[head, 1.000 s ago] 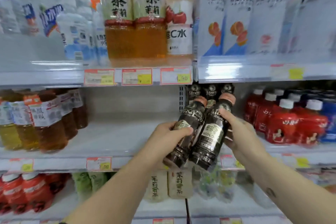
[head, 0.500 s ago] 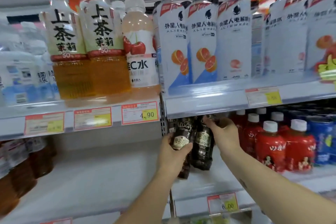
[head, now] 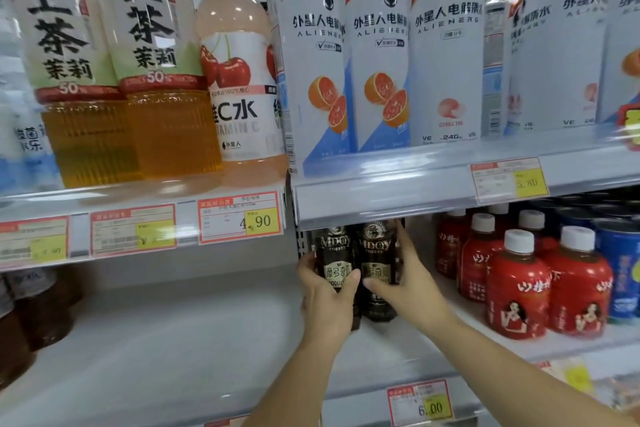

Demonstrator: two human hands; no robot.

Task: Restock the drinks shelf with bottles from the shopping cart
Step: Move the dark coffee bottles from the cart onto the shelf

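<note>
Dark-brown stock, head view: left coffee bottle (head: 333,255) and right coffee bottle (head: 375,253), upright, side by side, left of the red bottles (head: 516,288). Grip: left hand (head: 327,305) curls its fingers (head: 306,262) round the left coffee bottle, thumb across the label. The right hand (head: 408,288) wraps the right coffee bottle, thumb in front. Both caps are hidden behind the shelf rail (head: 381,198) up-left of the red bottles. Unclear whether the bases rest on the shelf.

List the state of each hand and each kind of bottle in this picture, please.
left hand, grips the left coffee bottle.
right hand, grips the right coffee bottle.
left coffee bottle, upright, top hidden behind the upper shelf.
right coffee bottle, upright, beside the left one.
red bottles, upright, white caps on.
tea bottles, upright, filled with amber tea.
cherry drink bottle, upright, cap on.
</note>
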